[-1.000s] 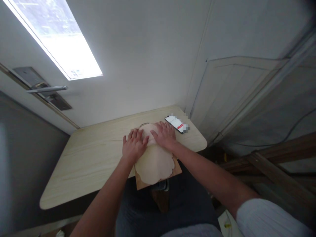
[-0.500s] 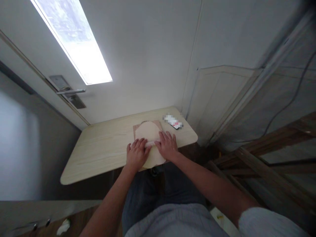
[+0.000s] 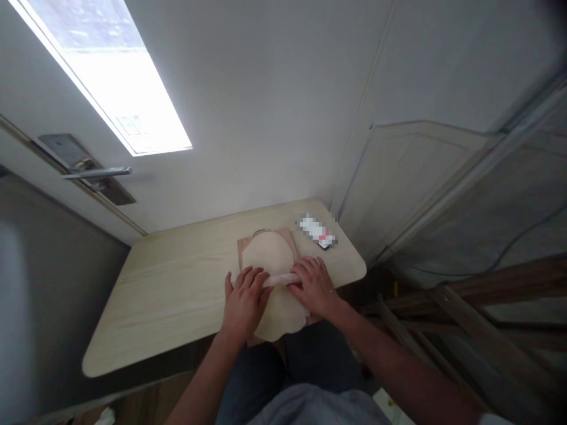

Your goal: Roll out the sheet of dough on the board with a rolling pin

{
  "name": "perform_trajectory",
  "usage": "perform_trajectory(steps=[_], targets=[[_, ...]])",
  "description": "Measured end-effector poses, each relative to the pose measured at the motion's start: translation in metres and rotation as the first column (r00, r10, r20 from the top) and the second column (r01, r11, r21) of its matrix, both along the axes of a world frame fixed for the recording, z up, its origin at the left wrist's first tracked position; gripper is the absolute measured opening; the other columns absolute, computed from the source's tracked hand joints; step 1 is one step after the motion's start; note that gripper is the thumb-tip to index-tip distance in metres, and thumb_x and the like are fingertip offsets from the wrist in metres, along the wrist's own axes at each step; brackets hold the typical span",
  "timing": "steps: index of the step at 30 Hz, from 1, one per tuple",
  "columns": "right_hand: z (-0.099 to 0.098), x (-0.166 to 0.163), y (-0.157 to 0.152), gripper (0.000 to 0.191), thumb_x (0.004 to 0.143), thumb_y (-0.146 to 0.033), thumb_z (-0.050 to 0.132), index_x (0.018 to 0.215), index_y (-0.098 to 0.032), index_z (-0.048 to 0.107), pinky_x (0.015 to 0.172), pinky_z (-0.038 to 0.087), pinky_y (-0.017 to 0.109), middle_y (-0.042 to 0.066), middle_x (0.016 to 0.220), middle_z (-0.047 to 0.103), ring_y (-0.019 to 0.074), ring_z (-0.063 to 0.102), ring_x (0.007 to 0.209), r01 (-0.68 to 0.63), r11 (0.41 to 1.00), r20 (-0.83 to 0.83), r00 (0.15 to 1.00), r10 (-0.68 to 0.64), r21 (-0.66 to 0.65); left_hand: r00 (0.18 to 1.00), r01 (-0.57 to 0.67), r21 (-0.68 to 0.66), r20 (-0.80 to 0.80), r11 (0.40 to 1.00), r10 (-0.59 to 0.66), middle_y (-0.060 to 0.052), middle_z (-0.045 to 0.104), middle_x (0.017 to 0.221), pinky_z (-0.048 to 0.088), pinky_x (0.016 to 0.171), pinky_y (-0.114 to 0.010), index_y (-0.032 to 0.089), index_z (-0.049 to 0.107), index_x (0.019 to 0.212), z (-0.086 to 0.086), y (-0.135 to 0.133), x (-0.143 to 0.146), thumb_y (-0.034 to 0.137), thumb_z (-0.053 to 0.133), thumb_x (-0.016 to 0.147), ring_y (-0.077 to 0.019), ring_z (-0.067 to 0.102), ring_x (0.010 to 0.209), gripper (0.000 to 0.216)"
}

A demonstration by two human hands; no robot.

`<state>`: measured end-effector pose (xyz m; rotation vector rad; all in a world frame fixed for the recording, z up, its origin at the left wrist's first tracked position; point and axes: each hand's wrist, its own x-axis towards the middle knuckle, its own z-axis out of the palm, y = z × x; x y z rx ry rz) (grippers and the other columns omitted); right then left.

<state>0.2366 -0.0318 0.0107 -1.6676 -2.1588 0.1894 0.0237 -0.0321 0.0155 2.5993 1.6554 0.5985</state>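
Observation:
A pale, flat sheet of dough [image 3: 268,252] lies over a brown board [image 3: 289,237] at the table's front edge. Its near part droops past that edge toward my lap. Across its middle rests a light-coloured rolling pin [image 3: 280,280]. My left hand [image 3: 244,298] is closed over the pin's left end, fingers curled on top. At the other end my right hand [image 3: 313,284] grips it the same way. Only the pin's middle stretch shows between the hands. Behind the dough, a thin curved metal rim [image 3: 264,230] peeks out at the board's far edge.
The pale wooden table [image 3: 168,283] stands against a white door with a metal handle [image 3: 100,173]. A phone [image 3: 316,231] with a blurred screen lies right of the board. Wooden beams [image 3: 478,319] and a hanging cable fill the right side.
My view has tilted and come closer, so the table appears larger and lower. Both hands stay on the rolling pin, with more of it showing between them. The dough's near edge hangs further down.

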Motion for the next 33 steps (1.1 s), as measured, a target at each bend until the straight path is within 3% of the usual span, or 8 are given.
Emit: perform_trajectory(steps=[4,7,10,14,20,24,29,33], targets=[[0.013,0.008,0.035,0.017,0.086,-0.030,0.062,0.099,-0.020,0.064,0.089,0.039,0.037,0.008,0.100,0.069,0.0255,0.057,0.101,0.017,0.994,0.090,0.996,-0.008,-0.104,0.998,0.010,0.046,0.060,0.999,-0.013,-0.009,0.063,0.134,0.023,0.116,-0.059,0.029,0.059,0.127,0.018,0.029,-0.005,0.036,0.055,0.094,-0.0295,0.052,0.129,0.033],[0.015,0.014,0.068,0.013,0.084,-0.025,0.060,0.095,-0.020,0.065,0.076,0.039,0.032,0.007,0.095,0.070,0.0238,0.061,0.093,0.143,0.966,0.146,0.983,-0.114,-0.214,0.974,-0.148,0.095,0.185,0.984,0.129,-0.013,0.063,0.128,0.039,0.107,-0.048,0.022,0.054,0.131,0.022,0.060,-0.017,0.040,0.058,0.092,-0.0288,0.055,0.121,0.044],[0.015,0.012,0.102,0.014,0.089,-0.033,0.057,0.093,-0.022,0.065,0.065,0.036,0.029,0.005,0.090,0.071,0.0218,0.065,0.085,0.239,0.918,0.101,0.971,-0.218,-0.317,0.931,-0.286,-0.050,0.222,0.957,0.290,-0.012,0.066,0.111,0.047,0.093,-0.041,0.018,0.057,0.121,0.017,0.093,-0.025,0.041,0.056,0.091,-0.0276,0.061,0.107,0.039],[0.015,-0.001,0.136,0.029,0.096,-0.045,0.050,0.102,-0.020,0.065,0.065,0.039,0.028,0.009,0.100,0.073,0.0222,0.067,0.090,0.269,0.879,0.034,0.960,-0.279,-0.394,0.936,-0.335,-0.368,-0.023,0.867,0.352,-0.015,0.067,0.111,0.048,0.086,-0.042,0.017,0.059,0.110,0.015,0.121,-0.020,0.044,0.052,0.088,-0.0306,0.062,0.107,0.036],[0.014,-0.015,0.153,0.037,0.091,-0.047,0.056,0.110,-0.017,0.069,0.075,0.045,0.029,0.014,0.109,0.073,0.0257,0.068,0.098,0.253,0.839,0.036,0.962,-0.270,-0.481,0.897,-0.441,-0.524,-0.277,0.728,0.344,-0.019,0.070,0.109,0.042,0.092,-0.055,0.019,0.063,0.102,0.029,0.144,-0.005,0.055,0.052,0.082,-0.0387,0.062,0.109,0.043],[0.013,-0.014,0.155,0.038,0.086,-0.047,0.061,0.108,-0.018,0.070,0.070,0.046,0.028,0.013,0.109,0.073,0.0248,0.069,0.093,0.229,0.823,-0.012,0.961,-0.275,-0.519,0.935,-0.347,-0.651,-0.179,0.676,0.308,-0.013,0.073,0.100,0.044,0.080,-0.044,0.022,0.065,0.087,0.025,0.154,-0.006,0.053,0.056,0.078,-0.0340,0.065,0.097,0.033],[0.016,-0.011,0.154,0.041,0.080,-0.046,0.067,0.109,-0.017,0.069,0.069,0.046,0.027,0.012,0.108,0.073,0.0238,0.069,0.093,0.233,0.830,-0.081,0.946,-0.315,-0.506,0.947,-0.114,-0.587,0.181,0.801,0.267,-0.004,0.066,0.076,0.040,0.065,-0.029,0.021,0.062,0.078,0.019,0.143,-0.005,0.038,0.052,0.083,-0.0201,0.061,0.077,0.020],[0.023,-0.008,0.155,0.033,0.076,-0.040,0.073,0.100,-0.016,0.071,0.060,0.043,0.024,0.008,0.095,0.073,0.0189,0.067,0.080,0.144,0.824,-0.228,0.922,-0.313,-0.548,0.851,0.082,-0.571,0.467,0.817,0.241,-0.002,0.064,0.076,0.044,0.064,-0.028,0.021,0.064,0.086,0.027,0.126,-0.004,0.044,0.054,0.084,-0.0181,0.059,0.074,0.025]])
